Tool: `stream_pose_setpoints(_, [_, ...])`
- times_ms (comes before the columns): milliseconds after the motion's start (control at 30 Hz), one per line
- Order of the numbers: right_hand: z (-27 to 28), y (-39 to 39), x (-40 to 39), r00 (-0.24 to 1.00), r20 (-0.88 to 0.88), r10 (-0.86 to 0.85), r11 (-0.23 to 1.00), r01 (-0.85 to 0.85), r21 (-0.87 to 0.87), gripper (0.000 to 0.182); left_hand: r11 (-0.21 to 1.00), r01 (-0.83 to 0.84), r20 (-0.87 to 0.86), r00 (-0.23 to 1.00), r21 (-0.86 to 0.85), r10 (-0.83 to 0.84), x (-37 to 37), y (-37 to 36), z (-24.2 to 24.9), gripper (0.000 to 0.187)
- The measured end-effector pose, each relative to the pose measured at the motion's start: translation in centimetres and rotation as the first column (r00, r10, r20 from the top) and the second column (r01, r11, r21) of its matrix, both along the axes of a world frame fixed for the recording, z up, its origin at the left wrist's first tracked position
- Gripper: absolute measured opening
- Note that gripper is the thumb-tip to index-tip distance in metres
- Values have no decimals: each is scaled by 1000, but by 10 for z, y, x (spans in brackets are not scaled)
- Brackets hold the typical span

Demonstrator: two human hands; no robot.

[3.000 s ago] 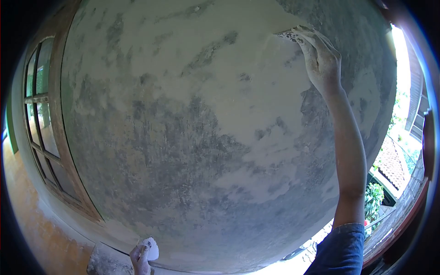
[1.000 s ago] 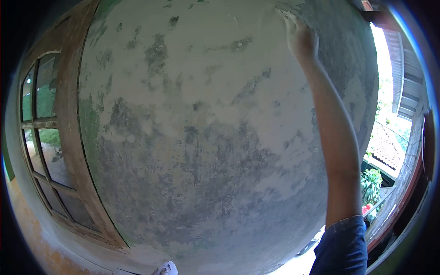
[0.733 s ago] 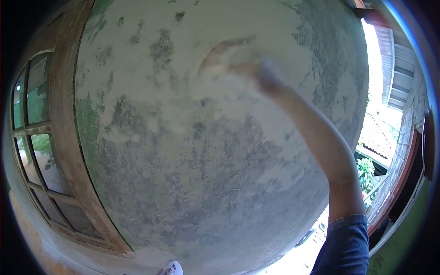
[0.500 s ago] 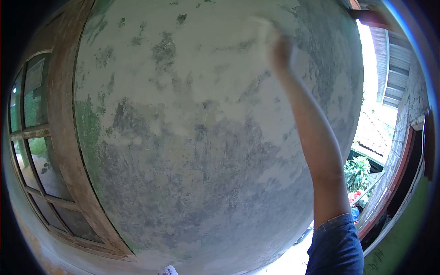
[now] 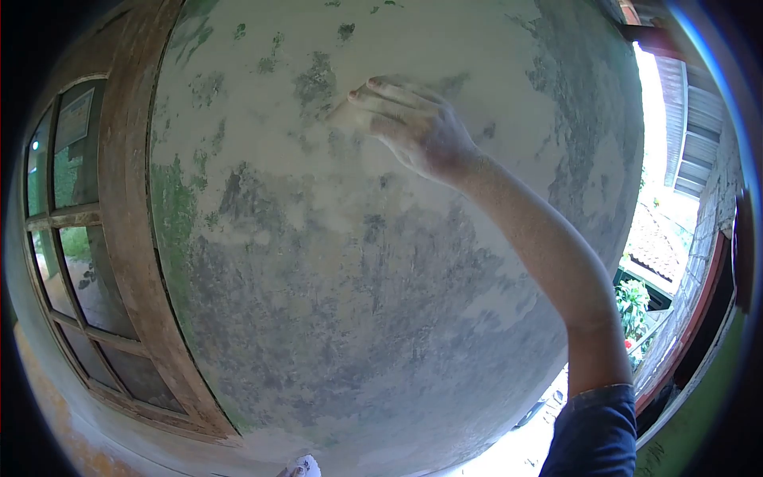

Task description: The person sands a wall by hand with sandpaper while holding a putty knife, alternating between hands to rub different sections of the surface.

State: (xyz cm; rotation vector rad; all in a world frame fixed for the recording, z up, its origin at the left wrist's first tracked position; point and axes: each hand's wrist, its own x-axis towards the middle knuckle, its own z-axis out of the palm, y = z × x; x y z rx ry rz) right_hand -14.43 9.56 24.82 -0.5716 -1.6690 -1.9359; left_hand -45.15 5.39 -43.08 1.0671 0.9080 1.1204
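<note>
The grip of the right hand [image 5: 417, 133] is clamped on a thin, blurred blade [image 5: 342, 114], just beyond its fingertips at the patchy wall [image 5: 342, 278]. Well below that grip, a white piece [image 5: 307, 467] sits beside the left hand [image 5: 284, 472], mostly cut off; its grip I cannot tell. Left of the right grip stands a paned wooden frame [image 5: 131, 159]; farther off, lower right, a leafy plant [image 5: 633, 306].

An upright wall [image 5: 342, 310] fills the middle of the frame. Directly on it, a pale coat [image 5: 270, 24] spreads over much of the upper part, broken by dark patches [image 5: 316, 79]; mottled grey shows lower down, with green paint [image 5: 173, 211] along the left side.
</note>
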Motion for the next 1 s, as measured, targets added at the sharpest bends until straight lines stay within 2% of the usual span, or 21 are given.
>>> stream_pose_setpoints(33, [-6, -1, -5, 967, 253, -42, 991, 72, -111, 20, 1000, 17, 14, 1000, -14, -17, -2, -2, 4, 29])
stream_pose_setpoints(100, [41, -5, 39, 981, -193, 2, 991, -29, -134, 18, 999, -11, 44, 999, -37, 13, -5, 8, -24, 29])
stream_pose_setpoints(167, [62, -29, 36, 746, -660, 87, 987, -155, -44, 18, 997, -39, 92, 995, -68, 45, -8, 5, -22, 28])
stream_pose_setpoints(200, [59, -25, 27, 747, -659, 88, 986, -159, -49, 18, 1000, -9, 67, 998, -29, 11, -13, -4, 8, 28])
stream_pose_setpoints(267, [46, -8, 1, 877, -470, 102, 968, 21, 249, 26, 1000, 26, 39, 999, 5, -26, -16, -12, 22, 28])
stream_pose_setpoints(300, [44, 15, 5, 872, -441, 212, 977, -187, 99, 19, 1000, 1, 47, 999, 17, -2, -17, -13, 18, 27])
stream_pose_setpoints(367, [-1, 11, -33, 997, -57, 54, 998, -55, -18, 21, 999, -19, 49, 999, 38, 18, -19, -11, 20, 26])
stream_pose_setpoints(400, [1, 7, -26, 997, -62, 52, 998, -53, -14, 21, 1000, -15, 29, 999, 22, 15, -20, -13, 23, 25])
stream_pose_setpoints(467, [17, -7, 7, 957, -270, 104, 952, -174, -251, 24, 1000, -14, -3, 1000, 11, 14, -27, -10, 28, 24])
stream_pose_setpoints(500, [48, -6, 41, 889, -387, 247, 900, -358, -249, 23, 1000, -27, 20, 999, -4, 27, -26, -8, 27, 24])
stream_pose_setpoints(567, [92, -17, 117, 870, -454, 193, 976, -218, -2, 22, 998, -49, 43, 998, -31, 50, -27, -12, 36, 23])
stream_pose_setpoints(600, [83, -22, 91, 870, -451, 199, 973, -230, -15, 22, 999, -50, 85, 995, -13, 51, -27, -15, 50, 23])
stream_pose_setpoints(667, [57, -39, 47, 707, -705, 63, 965, 136, 223, 27, 998, -58, 125, 990, -9, 58, -27, -21, 49, 24])
stream_pose_setpoints(700, [46, -30, 44, 706, -706, 58, 968, 132, 212, 27, 998, -24, 151, 988, -58, 32, -27, -16, 37, 24])
stream_pose_setpoints(733, [33, -18, 46, 881, -469, 61, 987, 17, 159, 23, 995, 14, 178, 984, -104, 5, -27, -12, 25, 24])
stream_pose_setpoints(767, [26, -12, 49, 976, -194, 95, 994, -81, 79, 20, 994, 13, 175, 985, -108, 6, -26, -10, 20, 24])
stream_pose_setpoints(800, [32, -16, 64, 976, -193, 98, 993, -85, 79, 20, 999, 1, 75, 997, -39, 2, -24, -7, 17, 24])
stream_pose_setpoints(867, [50, -30, 103, 984, -176, 32, 973, -71, -218, 22, 1000, -10, -28, 1000, 26, 10, -21, -6, 13, 24])
stream_pose_setpoints(933, [57, -65, 73, 791, -612, 7, 977, -136, -164, 23, 991, -10, -52, 999, 137, 17, -21, -6, 14, 25])
stream_pose_setpoints(967, [65, -56, 75, 789, -614, 9, 975, -142, -168, 23, 991, -15, -54, 998, 133, 23, -21, -9, 24, 25])
stream_pose_setpoints(1000, [78, -42, 78, 815, -577, 56, 998, -42, 37, 23, 990, -33, -8, 999, 138, 35, -19, -15, 41, 24])
